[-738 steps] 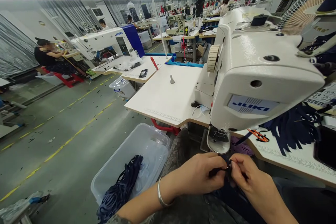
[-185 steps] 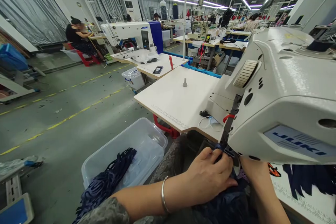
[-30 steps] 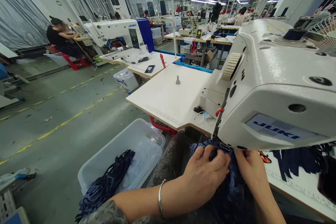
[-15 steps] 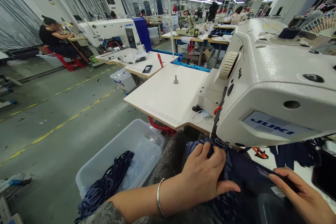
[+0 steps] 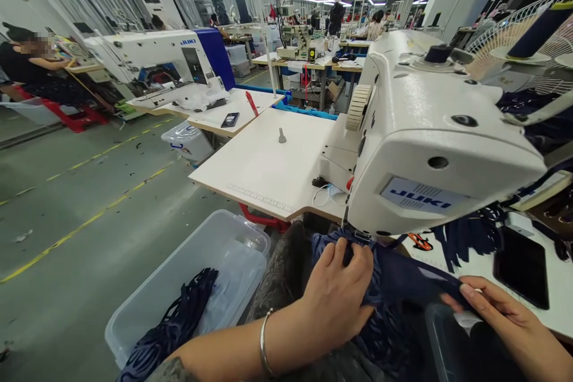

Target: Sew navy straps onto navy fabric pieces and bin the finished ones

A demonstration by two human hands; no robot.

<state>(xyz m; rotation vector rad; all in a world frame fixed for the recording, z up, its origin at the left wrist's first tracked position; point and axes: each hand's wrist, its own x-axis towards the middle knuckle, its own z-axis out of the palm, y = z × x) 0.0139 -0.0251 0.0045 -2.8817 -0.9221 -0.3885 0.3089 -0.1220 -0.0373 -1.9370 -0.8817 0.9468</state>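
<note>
My left hand (image 5: 335,295) lies just below the needle area of the white sewing machine (image 5: 430,137). Its fingers curl over a bunch of narrow navy fabric strips (image 5: 380,322), which hang down over my lap. Off to the right, my right hand (image 5: 505,310) pinches the edge of a smooth navy fabric piece (image 5: 412,274) between thumb and fingers. That piece stretches taut from beside the machine's head to my right hand. My left fingertips and the spot under the presser foot are partly hidden.
A see-through bin (image 5: 237,274) with navy strips (image 5: 174,316) stands at lower left. Orange-handled snips (image 5: 419,242), more navy strips (image 5: 470,236) and a black tablet-like object (image 5: 521,265) lie right. A white table (image 5: 259,155) extends left; a person (image 5: 31,65) sits beyond.
My right hand has left the presser foot area and moved right, drawing the navy fabric out flat. My left hand keeps its place on the strips. The view has turned rightward.
</note>
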